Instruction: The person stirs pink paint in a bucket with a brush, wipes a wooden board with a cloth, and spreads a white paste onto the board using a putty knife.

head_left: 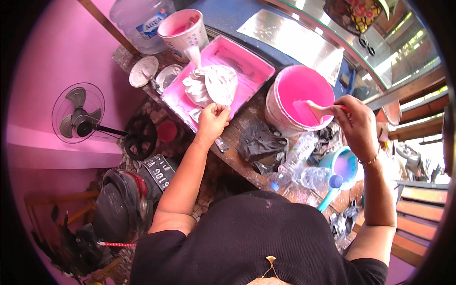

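A crumpled white plastic bag (210, 84) with a twisted top lies in a rectangular pink paint tray (259, 78). My left hand (212, 124) is at the tray's near edge, its fingers pinched at the bag's lower edge. To the right stands a white bucket (278, 111) of bright pink paint. Over its near right rim, my right hand (357, 124) is closed around the handle of a pale paint tool (319, 110). The tool's far end dips toward the paint and is pink-coated, so I cannot tell its exact kind.
Behind the tray stand a paint-stained bucket (183, 40) and a large water jug (145, 26). Near the bucket are a black plastic bag (261, 142), clear bottles (313, 176) and a turquoise dipper (352, 164). A fan (81, 124) and a motorbike (121, 202) are at left.
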Demonstrator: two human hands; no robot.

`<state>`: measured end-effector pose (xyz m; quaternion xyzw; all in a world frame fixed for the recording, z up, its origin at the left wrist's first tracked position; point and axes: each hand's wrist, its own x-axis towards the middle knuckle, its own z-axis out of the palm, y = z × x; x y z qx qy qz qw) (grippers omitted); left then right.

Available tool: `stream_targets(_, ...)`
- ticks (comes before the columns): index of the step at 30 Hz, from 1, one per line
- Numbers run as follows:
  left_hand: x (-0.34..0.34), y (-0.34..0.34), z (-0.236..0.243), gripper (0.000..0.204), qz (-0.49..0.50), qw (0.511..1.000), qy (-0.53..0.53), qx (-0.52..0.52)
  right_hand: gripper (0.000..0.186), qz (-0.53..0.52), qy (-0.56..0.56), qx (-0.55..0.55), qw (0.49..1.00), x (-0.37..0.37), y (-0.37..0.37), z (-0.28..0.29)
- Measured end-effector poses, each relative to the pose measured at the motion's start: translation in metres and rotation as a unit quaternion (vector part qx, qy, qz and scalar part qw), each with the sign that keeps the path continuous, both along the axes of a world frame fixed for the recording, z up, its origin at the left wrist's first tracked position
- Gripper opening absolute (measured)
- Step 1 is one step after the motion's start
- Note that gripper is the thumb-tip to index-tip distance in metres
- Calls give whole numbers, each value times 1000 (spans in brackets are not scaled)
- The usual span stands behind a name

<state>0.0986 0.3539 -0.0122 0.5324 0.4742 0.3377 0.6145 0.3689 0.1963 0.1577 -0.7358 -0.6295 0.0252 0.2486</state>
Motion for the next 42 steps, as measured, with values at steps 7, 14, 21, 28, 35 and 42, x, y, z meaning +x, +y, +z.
stream_targets(7, -37, 39, 14, 15, 51, 998, -35, 29, 10, -2, 17, -37, 999, -6, 6, 6)
stream_targets(14, -74, 78, 25, 12, 122, 982, -117, 83, 17, -122, 162, 61, 977, 13, 23, 27)
stream_targets(21, -89, 107, 45, 12, 182, 967, -131, 121, 34, -96, 198, 215, 952, -27, 121, 98)
stream_targets(28, -103, 130, 56, 12, 198, 957, -156, 145, 28, 87, 182, 95, 975, -117, 344, 43)
stream_targets(35, -124, 140, 39, 12, 240, 947, -172, 125, 25, 23, 153, -151, 976, -181, 484, -37)
stream_targets(42, -152, 143, 22, 11, 277, 943, -157, 100, 28, -15, -229, -141, 963, -212, 509, -43)
